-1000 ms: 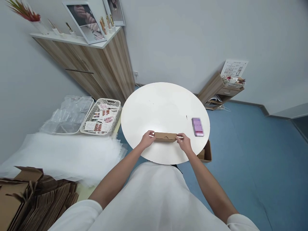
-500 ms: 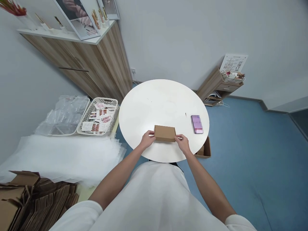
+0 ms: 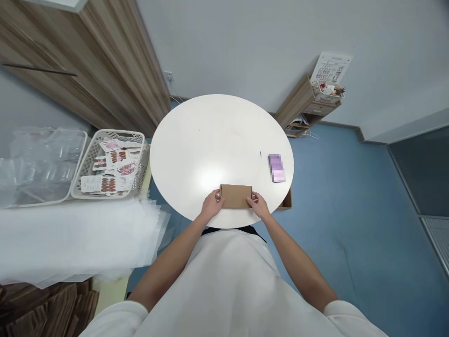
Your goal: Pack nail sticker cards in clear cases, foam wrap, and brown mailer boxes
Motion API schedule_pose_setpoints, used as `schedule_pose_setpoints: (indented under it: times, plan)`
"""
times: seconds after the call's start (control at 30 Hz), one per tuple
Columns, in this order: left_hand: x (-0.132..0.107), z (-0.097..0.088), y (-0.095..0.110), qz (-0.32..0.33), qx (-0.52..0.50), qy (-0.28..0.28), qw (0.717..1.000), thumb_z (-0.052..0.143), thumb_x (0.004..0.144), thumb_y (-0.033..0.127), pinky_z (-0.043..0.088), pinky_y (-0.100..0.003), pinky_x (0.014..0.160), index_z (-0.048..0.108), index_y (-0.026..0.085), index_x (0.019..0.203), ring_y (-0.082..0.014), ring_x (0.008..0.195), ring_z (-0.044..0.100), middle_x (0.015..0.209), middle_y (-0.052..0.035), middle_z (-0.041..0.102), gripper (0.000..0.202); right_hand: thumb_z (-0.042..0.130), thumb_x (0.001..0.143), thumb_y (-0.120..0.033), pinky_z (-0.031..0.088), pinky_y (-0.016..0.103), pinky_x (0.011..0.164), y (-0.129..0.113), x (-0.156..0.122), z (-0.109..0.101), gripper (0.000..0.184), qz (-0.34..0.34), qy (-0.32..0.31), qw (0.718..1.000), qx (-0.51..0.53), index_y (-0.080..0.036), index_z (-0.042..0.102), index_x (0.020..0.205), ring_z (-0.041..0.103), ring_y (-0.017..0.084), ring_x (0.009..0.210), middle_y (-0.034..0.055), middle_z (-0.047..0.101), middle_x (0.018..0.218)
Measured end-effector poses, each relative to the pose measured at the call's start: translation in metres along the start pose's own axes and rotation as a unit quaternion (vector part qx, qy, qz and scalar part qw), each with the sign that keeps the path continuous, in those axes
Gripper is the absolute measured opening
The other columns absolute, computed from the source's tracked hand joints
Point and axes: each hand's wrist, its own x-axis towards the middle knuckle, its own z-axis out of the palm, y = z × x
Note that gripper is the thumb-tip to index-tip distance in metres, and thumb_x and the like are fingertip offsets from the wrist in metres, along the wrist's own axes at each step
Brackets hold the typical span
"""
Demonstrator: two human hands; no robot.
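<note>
A small brown cardboard box (image 3: 236,196), its lid closed, is at the near side of the round white table (image 3: 217,140). My left hand (image 3: 212,204) grips the box's left end, thumb on the near side. At the opposite end, my right hand (image 3: 258,205) has its fingers closed on the right edge. Whether the box rests on the tabletop or is slightly lifted I cannot tell. To the right of it on the table lies a purple blurred item (image 3: 277,168), and a tiny dark bit (image 3: 260,154) is beside that.
Left of the table stand a white basket (image 3: 140,175) of printed nail cards and a tray of clear plastic bags (image 3: 49,159). Translucent sheets (image 3: 80,238) and folded cardboard (image 3: 45,311) are nearer me. An open carton (image 3: 287,201) sits below the table's right edge.
The view has tilted down and swung right. The box now shows its top face more squarely, its near side no longer visible. Both hands still hold its ends.
</note>
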Motion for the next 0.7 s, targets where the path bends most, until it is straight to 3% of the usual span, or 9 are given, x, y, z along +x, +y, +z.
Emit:
schedule_pose_setpoints:
  times: [0.2,0.43,0.57,0.7]
  plan:
    - [0.008,0.004,0.006,-0.016,0.029,0.0,0.999,0.048,0.073,0.034,0.042,-0.027,0.063,0.045,0.021,0.113,-0.0154,0.069,0.057,0.087,-0.0032,0.059,0.042,0.046,0.074,-0.041,0.046,0.029,0.061,-0.001,0.013,-0.008,0.043,-0.001,-0.028,1.0,-0.013,-0.021,0.05,0.111,0.057,0.014,0.067,0.0031,0.06,0.086]
    - [0.009,0.016,0.024,-0.05,0.067,-0.01,0.996,0.048,0.071,0.029,0.041,-0.025,0.061,0.045,0.023,0.114,-0.0153,0.071,0.057,0.085,-0.0018,0.059,0.044,0.049,0.075,-0.035,0.043,0.028,0.063,0.016,0.016,-0.023,0.039,-0.002,-0.068,0.997,-0.022,-0.022,0.049,0.111,0.057,0.013,0.063,0.0013,0.061,0.081]
    - [0.005,0.04,0.059,-0.055,0.088,-0.043,0.994,0.046,0.074,0.042,0.042,-0.026,0.061,0.047,0.023,0.111,-0.0153,0.07,0.057,0.084,-0.0016,0.06,0.042,0.046,0.078,-0.041,0.04,0.025,0.062,0.029,0.009,-0.067,0.043,0.015,-0.076,0.996,-0.034,-0.023,0.046,0.116,0.057,0.014,0.07,0.0012,0.062,0.081]
    - [0.011,0.089,0.117,-0.018,0.123,-0.118,0.985,0.04,0.074,0.056,0.043,-0.028,0.064,0.051,0.022,0.105,-0.0179,0.074,0.058,0.083,-0.0028,0.061,0.047,0.039,0.081,-0.044,0.038,0.025,0.064,0.061,-0.004,-0.136,0.041,0.053,-0.038,0.997,-0.052,-0.02,0.049,0.113,0.057,0.016,0.077,0.0035,0.062,0.081]
